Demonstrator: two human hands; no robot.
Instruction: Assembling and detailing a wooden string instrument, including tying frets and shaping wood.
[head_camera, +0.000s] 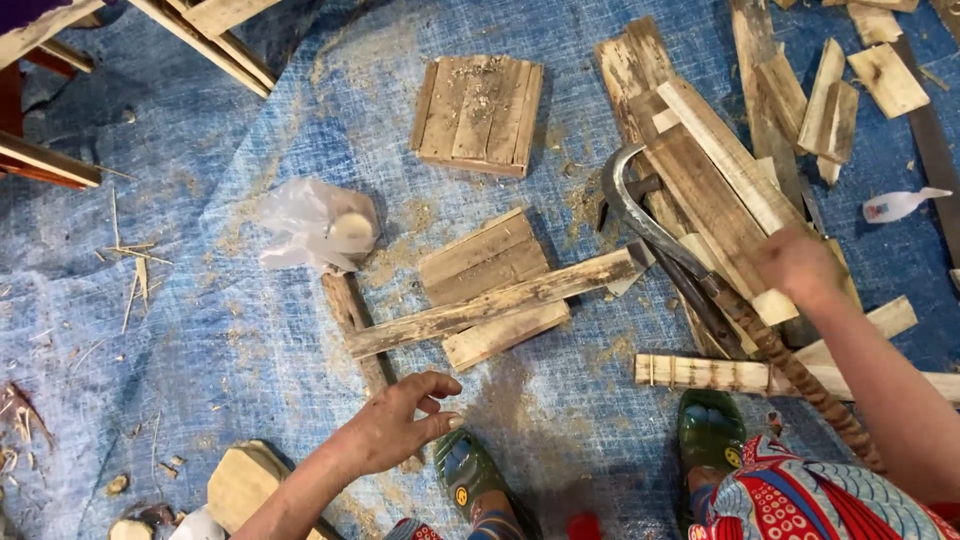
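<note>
Blue woven tarpaulin (250, 330) covers the ground, creased and dusted with pale sawdust and thin splinters, with offcuts of rough wood scattered across it. Near the lower middle, the left hand (395, 425) hovers just above the tarp with its fingers loosely curled and holding nothing; a narrow dark wood strip (355, 330) lies just beyond its fingertips. A little farther out sits a long weathered slat (495, 303), laid slantwise across 2 short planks (485, 262), grey-brown and splintered at the edges. To the right, the right hand (800, 265) rests closed on a heap of pale boards (720, 170), apparently gripping 1 of them, though the fingers are turned away and the hold cannot be seen clearly. A curved metal blade (640, 215) with a twisted, rope-patterned handle (800, 375) lies under that hand and runs back toward the person's lap, its hooked tip close to the slat's right end. A small square panel of joined slats (478, 115) lies flat farther off, well apart from both hands, and a crumpled clear plastic bag (315, 225) with something round inside sits to its left. Green sandals (710, 430) show at the bottom edge, beside a ribbed strip of wood (700, 372) lying crosswise.
</note>
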